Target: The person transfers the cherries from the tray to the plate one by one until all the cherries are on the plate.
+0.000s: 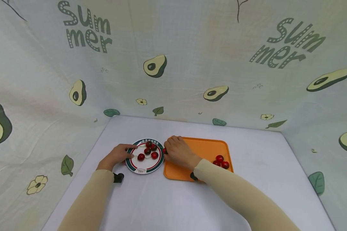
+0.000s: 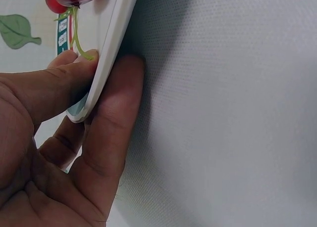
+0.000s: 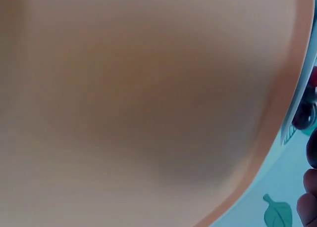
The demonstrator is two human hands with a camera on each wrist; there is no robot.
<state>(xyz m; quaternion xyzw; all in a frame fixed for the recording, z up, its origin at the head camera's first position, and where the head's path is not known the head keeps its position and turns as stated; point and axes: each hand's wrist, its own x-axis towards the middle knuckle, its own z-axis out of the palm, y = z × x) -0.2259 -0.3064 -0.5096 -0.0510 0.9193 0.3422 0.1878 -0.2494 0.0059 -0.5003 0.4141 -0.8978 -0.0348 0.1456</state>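
Observation:
At the left edge of a round white plate [image 1: 145,165] with a green and red rim, my left hand [image 1: 115,156] pinches the rim. The left wrist view shows the thumb on top and fingers under the plate, with a green cherry stem [image 2: 79,41] by the thumb tip. Several dark red cherries [image 1: 147,151] lie on the plate. My right hand [image 1: 179,152] holds a red cherry [image 1: 165,150] beside the plate's right rim, above the left side of an orange tray [image 1: 206,147]. In the right wrist view, curled fingers [image 3: 309,202] show at the edge near the dark cherry [image 3: 312,149].
More cherries [image 1: 219,158] sit together at the tray's right side, partly hidden by the right forearm. Plate and tray stand side by side on a white tabletop [image 1: 150,205]. Behind it hangs a cloth [image 1: 185,73] printed with avocados.

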